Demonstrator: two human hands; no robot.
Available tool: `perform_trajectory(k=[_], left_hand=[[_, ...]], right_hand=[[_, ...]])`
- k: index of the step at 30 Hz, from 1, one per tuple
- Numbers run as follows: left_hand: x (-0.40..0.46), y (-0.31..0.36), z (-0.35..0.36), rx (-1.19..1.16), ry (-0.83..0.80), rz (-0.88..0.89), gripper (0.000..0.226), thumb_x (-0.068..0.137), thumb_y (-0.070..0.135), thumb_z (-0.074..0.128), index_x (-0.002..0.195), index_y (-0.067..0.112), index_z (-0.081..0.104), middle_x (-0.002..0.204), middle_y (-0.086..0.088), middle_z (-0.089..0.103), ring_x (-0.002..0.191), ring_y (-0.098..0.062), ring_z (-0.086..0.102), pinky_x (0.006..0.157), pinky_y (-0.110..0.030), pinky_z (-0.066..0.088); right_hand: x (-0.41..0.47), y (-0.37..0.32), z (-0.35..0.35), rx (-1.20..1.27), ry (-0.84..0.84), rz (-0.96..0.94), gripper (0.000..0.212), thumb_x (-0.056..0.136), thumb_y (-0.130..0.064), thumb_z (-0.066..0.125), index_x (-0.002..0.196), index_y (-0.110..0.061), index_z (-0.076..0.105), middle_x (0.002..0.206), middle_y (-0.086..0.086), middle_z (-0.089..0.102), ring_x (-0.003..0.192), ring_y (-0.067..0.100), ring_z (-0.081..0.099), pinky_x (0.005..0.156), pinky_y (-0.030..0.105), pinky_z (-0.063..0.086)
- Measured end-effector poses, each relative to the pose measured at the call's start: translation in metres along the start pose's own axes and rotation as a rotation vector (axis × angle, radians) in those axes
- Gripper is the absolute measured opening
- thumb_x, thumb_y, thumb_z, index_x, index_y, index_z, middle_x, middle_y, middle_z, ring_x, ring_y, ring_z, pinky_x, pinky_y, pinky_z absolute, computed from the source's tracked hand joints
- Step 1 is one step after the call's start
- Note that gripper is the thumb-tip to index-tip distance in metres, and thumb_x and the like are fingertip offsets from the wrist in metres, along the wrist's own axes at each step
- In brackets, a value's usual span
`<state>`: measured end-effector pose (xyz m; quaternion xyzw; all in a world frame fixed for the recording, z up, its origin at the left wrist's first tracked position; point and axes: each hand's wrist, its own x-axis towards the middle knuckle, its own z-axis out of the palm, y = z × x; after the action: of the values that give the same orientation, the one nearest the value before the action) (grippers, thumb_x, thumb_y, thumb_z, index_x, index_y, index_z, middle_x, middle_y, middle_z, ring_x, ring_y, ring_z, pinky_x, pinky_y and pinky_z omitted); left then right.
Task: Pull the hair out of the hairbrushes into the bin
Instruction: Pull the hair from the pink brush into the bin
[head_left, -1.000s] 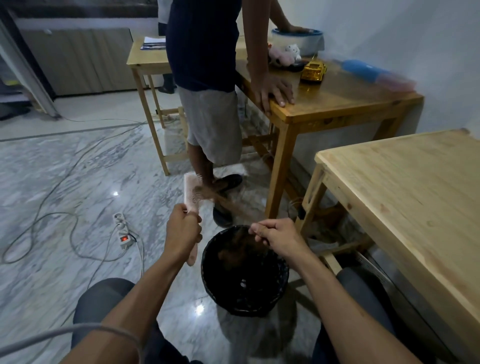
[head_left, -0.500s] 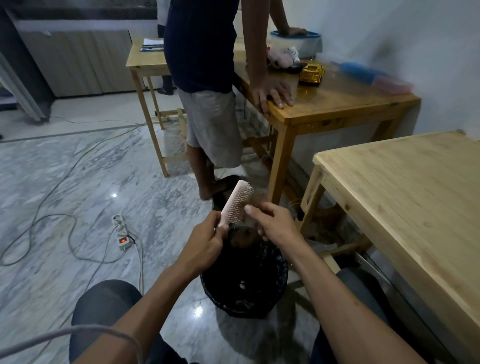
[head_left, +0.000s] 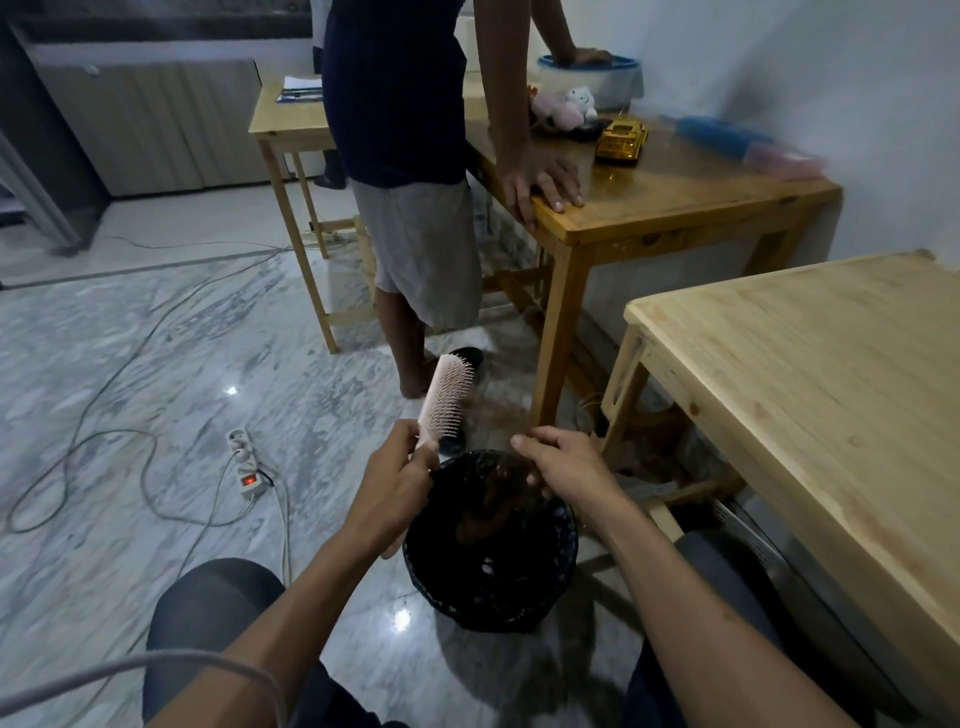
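Note:
My left hand (head_left: 397, 480) grips the handle of a pink hairbrush (head_left: 448, 397), held upright over the far left rim of the black bin (head_left: 491, 540), bristles facing right. My right hand (head_left: 563, 462) hovers over the bin's right side with its fingers pinched on a clump of brown hair (head_left: 491, 499) that hangs down into the bin. Faint blurred strands stretch from the bristles toward my right hand. More hair lies inside the bin.
A person (head_left: 410, 171) stands just beyond the bin, one hand on a wooden table (head_left: 675, 197) with toys. A second wooden table (head_left: 810, 395) is close on my right. A power strip (head_left: 247, 465) and cables lie on the marble floor at left.
My right hand has pulled away from the brush, down and to the right, drawing hair over the bin. The brush has swung more upright and a little left.

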<state>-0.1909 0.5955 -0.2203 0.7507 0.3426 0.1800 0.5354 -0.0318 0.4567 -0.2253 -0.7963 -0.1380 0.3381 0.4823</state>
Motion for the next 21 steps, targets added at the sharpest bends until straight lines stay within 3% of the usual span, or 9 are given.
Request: perform_trajectory(k=[3,6,8,10,11,13,15,18,21], left_hand=[[-0.004,0.005,0.003,-0.035,-0.054,0.03,0.007,0.101,0.017,0.05,0.106,0.018,0.055,0.094,-0.016,0.065,0.064,-0.019,0.054,0.055,-0.036,0.045],[-0.003,0.005,0.004,-0.046,-0.067,0.063,0.006,0.1,0.018,0.051,0.103,0.021,0.056,0.09,-0.014,0.065,0.061,-0.016,0.051,0.054,-0.036,0.043],[-0.002,0.005,0.005,-0.042,-0.068,0.088,0.005,0.098,0.024,0.052,0.1,0.026,0.056,0.089,-0.01,0.066,0.061,-0.016,0.05,0.056,-0.038,0.042],[-0.001,0.006,0.006,-0.025,-0.072,0.108,0.006,0.097,0.027,0.051,0.098,0.031,0.056,0.089,-0.007,0.067,0.061,-0.017,0.051,0.057,-0.039,0.042],[0.0,0.007,0.007,-0.011,-0.074,0.115,0.007,0.099,0.025,0.051,0.1,0.03,0.056,0.09,-0.006,0.067,0.062,-0.017,0.052,0.058,-0.039,0.043],[0.0,0.009,0.009,0.02,-0.075,0.132,0.01,0.102,0.022,0.05,0.103,0.03,0.056,0.092,-0.004,0.068,0.063,-0.016,0.054,0.058,-0.038,0.044],[-0.001,0.011,0.009,0.019,-0.087,0.139,0.012,0.102,0.021,0.05,0.103,0.031,0.056,0.091,-0.003,0.068,0.061,-0.013,0.054,0.058,-0.036,0.045],[0.001,0.013,0.008,-0.039,-0.094,0.084,0.009,0.101,0.019,0.05,0.099,0.026,0.057,0.085,-0.006,0.066,0.057,-0.015,0.053,0.053,-0.035,0.043],[0.006,0.015,0.002,-0.28,0.006,-0.009,0.006,0.101,0.015,0.049,0.1,0.012,0.055,0.082,-0.008,0.059,0.054,-0.018,0.045,0.048,-0.032,0.035]], right_hand=[[-0.001,-0.001,0.0,-0.088,0.057,0.025,0.064,0.093,-0.047,0.06,0.151,-0.023,0.049,0.116,0.0,0.071,0.086,0.015,0.072,0.066,0.031,0.053],[-0.004,-0.002,-0.004,-0.093,0.179,-0.024,0.087,0.081,-0.06,0.053,0.159,-0.028,0.032,0.15,0.005,0.053,0.129,0.027,0.059,0.106,0.05,0.05],[-0.006,-0.005,-0.006,-0.04,0.227,-0.095,0.082,0.086,-0.056,0.055,0.159,-0.03,0.03,0.158,0.003,0.042,0.141,0.028,0.046,0.115,0.053,0.041],[-0.007,-0.01,-0.006,0.022,0.185,-0.168,0.07,0.089,-0.053,0.058,0.154,-0.033,0.041,0.15,-0.001,0.05,0.132,0.023,0.054,0.105,0.046,0.049],[-0.006,-0.013,-0.005,0.071,0.127,-0.182,0.063,0.091,-0.051,0.061,0.15,-0.033,0.047,0.143,-0.001,0.056,0.122,0.021,0.06,0.092,0.039,0.055],[-0.007,-0.02,-0.001,0.135,0.02,-0.206,0.052,0.095,-0.047,0.066,0.142,-0.029,0.058,0.13,-0.001,0.066,0.098,0.017,0.067,0.062,0.022,0.052],[-0.004,-0.02,0.004,0.135,0.001,-0.249,0.039,0.095,-0.041,0.071,0.129,-0.022,0.07,0.112,-0.003,0.074,0.081,0.011,0.065,0.05,0.013,0.046],[0.0,-0.02,0.008,0.096,0.113,-0.236,0.018,0.094,-0.036,0.074,0.086,-0.021,0.079,0.062,-0.014,0.071,0.06,0.008,0.059,0.056,0.02,0.045],[0.006,-0.011,0.007,0.128,0.192,-0.134,0.027,0.092,-0.031,0.077,0.068,-0.018,0.076,0.053,-0.011,0.067,0.062,0.014,0.06,0.068,0.033,0.05]])
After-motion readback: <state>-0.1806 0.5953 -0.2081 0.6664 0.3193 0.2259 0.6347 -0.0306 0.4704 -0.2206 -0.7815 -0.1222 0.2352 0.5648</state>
